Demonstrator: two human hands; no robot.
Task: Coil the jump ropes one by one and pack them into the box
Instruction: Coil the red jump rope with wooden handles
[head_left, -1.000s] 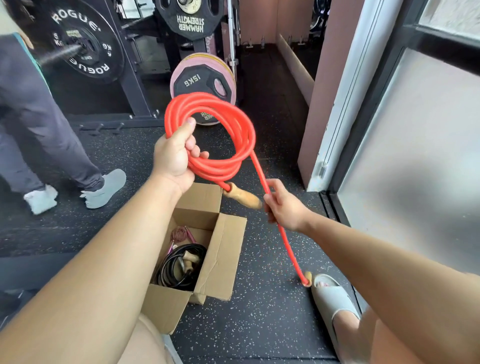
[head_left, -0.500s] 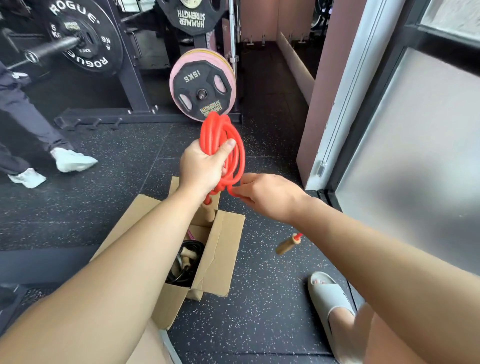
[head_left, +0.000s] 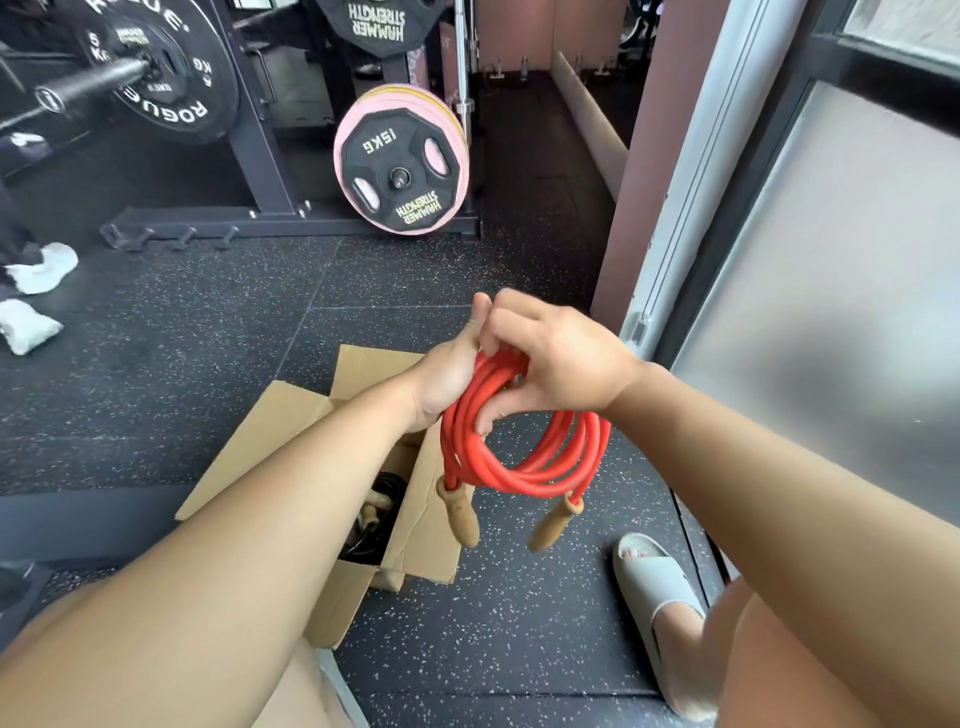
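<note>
So the left hand (head_left: 447, 374) is gripping the top of the coiled red jump rope (head_left: 519, 467), and the right hand (head_left: 556, 364) is curling its fingers (head_left: 506, 332) and thumb round the same strands. The coil is hanging in the air by the box (head_left: 415, 525) flap, both wooden handles (head_left: 460, 514) dangling. Open floor (head_left: 519, 597) is showing underneath. A black rope (head_left: 382, 499) is sitting inside the box.
</note>
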